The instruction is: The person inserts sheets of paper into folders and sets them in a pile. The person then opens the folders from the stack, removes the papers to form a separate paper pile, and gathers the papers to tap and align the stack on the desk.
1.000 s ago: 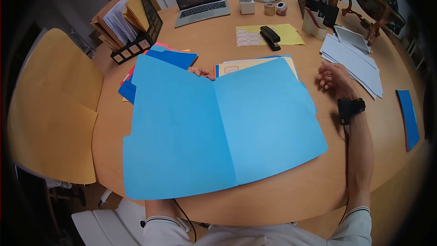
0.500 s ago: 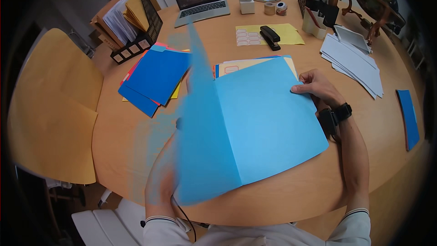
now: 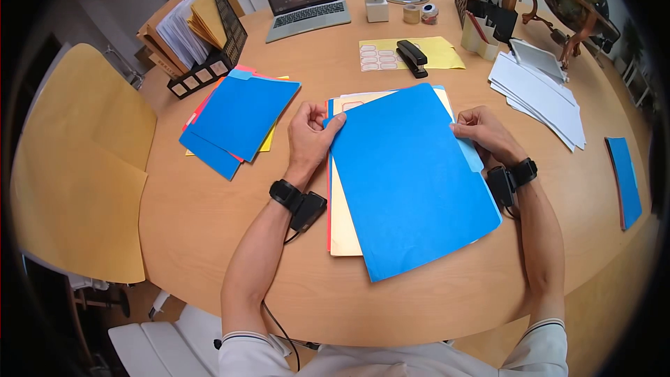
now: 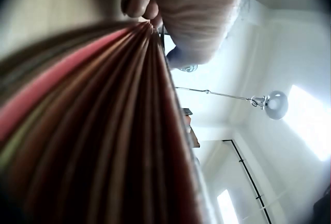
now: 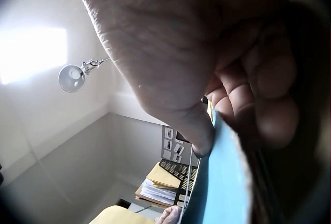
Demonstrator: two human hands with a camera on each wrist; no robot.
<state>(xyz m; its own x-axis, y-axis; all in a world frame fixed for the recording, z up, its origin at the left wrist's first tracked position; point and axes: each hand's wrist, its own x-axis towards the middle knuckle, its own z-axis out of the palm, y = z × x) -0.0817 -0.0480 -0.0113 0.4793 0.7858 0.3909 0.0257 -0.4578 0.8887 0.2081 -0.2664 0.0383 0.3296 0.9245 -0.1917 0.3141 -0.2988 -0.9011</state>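
Note:
A closed blue folder [image 3: 419,181] lies tilted on a stack of cream and other coloured folders [image 3: 345,216]. My left hand [image 3: 312,136] pinches the folder's upper left edge, thumb on top. At the upper right edge my right hand [image 3: 485,132] pinches it beside the light blue tab, thumb on top and fingers beneath. In the left wrist view many layered folder edges [image 4: 119,131] fan out below my left hand [image 4: 191,17]. The right wrist view has my right hand [image 5: 176,53] at the light blue edge [image 5: 220,177], fingers curled under.
Left of the stack lies a pile of dark blue folders [image 3: 244,115]. Further back are a file rack [image 3: 209,73], a laptop [image 3: 307,10], a stapler [image 3: 412,58] on yellow sheets, and white papers [image 3: 537,101]. A blue booklet [image 3: 623,181] lies at the right edge.
The light blue open folder has been folded shut from left to right, its dark blue outside now on top. My left hand has come into view at its upper left; my right hand took its right edge.

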